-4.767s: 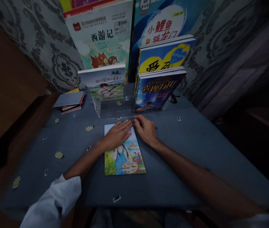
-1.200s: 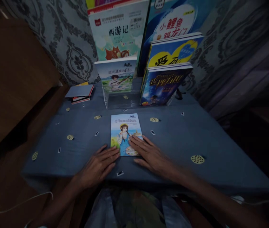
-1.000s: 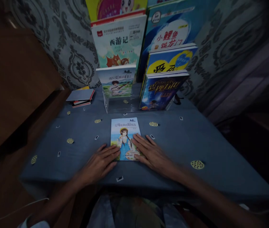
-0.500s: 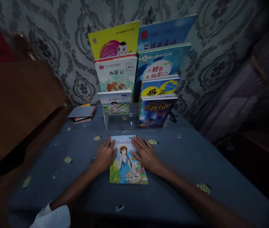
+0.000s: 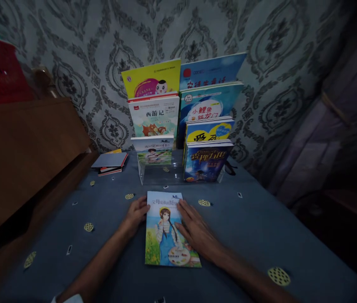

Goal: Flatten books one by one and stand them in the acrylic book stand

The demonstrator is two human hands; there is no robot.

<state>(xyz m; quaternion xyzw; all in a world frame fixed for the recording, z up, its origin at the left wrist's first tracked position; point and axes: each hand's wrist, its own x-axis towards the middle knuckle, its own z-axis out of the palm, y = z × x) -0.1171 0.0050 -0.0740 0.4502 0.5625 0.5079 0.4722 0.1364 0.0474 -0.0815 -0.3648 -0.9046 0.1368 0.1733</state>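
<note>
A thin paperback book (image 5: 162,235) lies face up on the cloth, its cover showing a braided figure in blue overalls with a paint palette. At its upper left edge is my left hand (image 5: 137,214), fingers bent in and closed on the margin; some fingertips are hidden. My right hand (image 5: 197,231) rests flat across the right side of the cover, fingers stretched out and open. Behind the book stands a clear acrylic rack (image 5: 162,174) with several upright books, among them a dark blue one (image 5: 205,164) and a small pale one (image 5: 153,151).
A dark blue tablecloth (image 5: 244,235) with yellow pod prints covers the table. To the back left lies a small stack of books (image 5: 110,160). A brown wooden board (image 5: 23,155) rises on the left, and patterned wallpaper (image 5: 194,38) is behind the rack.
My left hand has slid off the cover to the book's left edge, and its fingers have drawn in. My right hand stays on the right side. The view has tilted up, so everything sits lower.
</note>
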